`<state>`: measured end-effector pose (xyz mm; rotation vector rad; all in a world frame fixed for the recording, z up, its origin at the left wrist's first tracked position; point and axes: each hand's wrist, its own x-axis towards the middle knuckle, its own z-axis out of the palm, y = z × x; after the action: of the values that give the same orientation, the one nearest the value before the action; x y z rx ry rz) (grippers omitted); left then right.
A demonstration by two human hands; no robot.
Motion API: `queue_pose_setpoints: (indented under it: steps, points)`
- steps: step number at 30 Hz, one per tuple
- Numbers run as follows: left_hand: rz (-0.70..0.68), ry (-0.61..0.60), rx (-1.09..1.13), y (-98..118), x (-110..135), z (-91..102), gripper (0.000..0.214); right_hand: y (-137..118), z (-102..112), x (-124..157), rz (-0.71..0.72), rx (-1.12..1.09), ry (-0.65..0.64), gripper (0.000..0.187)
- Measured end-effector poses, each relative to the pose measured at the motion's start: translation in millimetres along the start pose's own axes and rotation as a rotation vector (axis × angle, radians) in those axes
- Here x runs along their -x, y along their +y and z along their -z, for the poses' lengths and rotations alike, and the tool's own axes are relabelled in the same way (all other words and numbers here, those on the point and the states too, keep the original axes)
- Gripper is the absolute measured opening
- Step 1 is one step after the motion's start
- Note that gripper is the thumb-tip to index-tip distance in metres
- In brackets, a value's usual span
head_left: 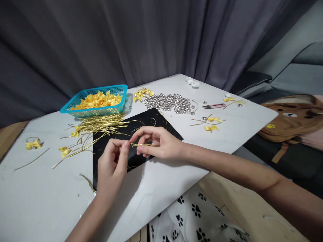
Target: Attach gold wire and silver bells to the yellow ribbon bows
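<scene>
Both hands meet above a black mat on the white table. My left hand is closed in a pinch, thumb against forefinger, on one end of a gold cord. The same cord runs into my right hand, whose thumb and fingers are closed on it; part of it is hidden by the palm. Loose gold cord pieces lie on the mat. Just beyond my left hand lies a heap of gold cords, with yellow ribbon bows among their ends.
A blue basket of yellow bows stands at the back left. Many silver beads lie behind the mat. Thread snips and a few bows with cords lie to the right. A finished-looking bow ring sits at the far left.
</scene>
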<state>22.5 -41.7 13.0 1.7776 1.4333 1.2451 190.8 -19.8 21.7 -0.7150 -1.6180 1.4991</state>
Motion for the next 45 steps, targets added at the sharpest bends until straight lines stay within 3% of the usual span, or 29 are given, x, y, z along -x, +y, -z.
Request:
queue_pose_setpoints:
  steps: [8,16,19,24,31,35,45]
  points:
    - [-0.031,-0.020,-0.037,-2.7,0.0,0.1,0.021,3.3,-0.1,-1.5,0.147,0.191,0.100,0.010]
    - [-0.025,-0.050,-0.072,-6.4,-1.6,-1.5,0.019,2.2,-0.3,-1.3,0.051,0.147,0.060,0.017]
    - [-0.020,-0.063,-0.063,-4.7,-1.6,-2.2,0.020,4.4,0.4,-1.7,0.100,0.263,0.096,0.025]
    - [-0.020,-0.090,-0.043,-3.2,-0.6,-2.8,0.019,6.5,0.8,-1.2,0.191,0.465,0.171,0.015]
    - [0.020,-0.050,-0.025,-3.8,-0.9,-4.8,0.023,1.8,-1.5,-3.9,0.022,0.053,0.172,0.009]
    - [0.019,-0.014,-0.017,-4.5,-1.1,-3.3,0.024,2.0,0.9,-6.8,-0.039,-0.084,0.088,0.008]
    - [0.043,0.017,0.006,-5.0,-3.4,-1.2,0.023,-2.6,5.5,-8.6,-0.213,-0.128,-0.001,0.013]
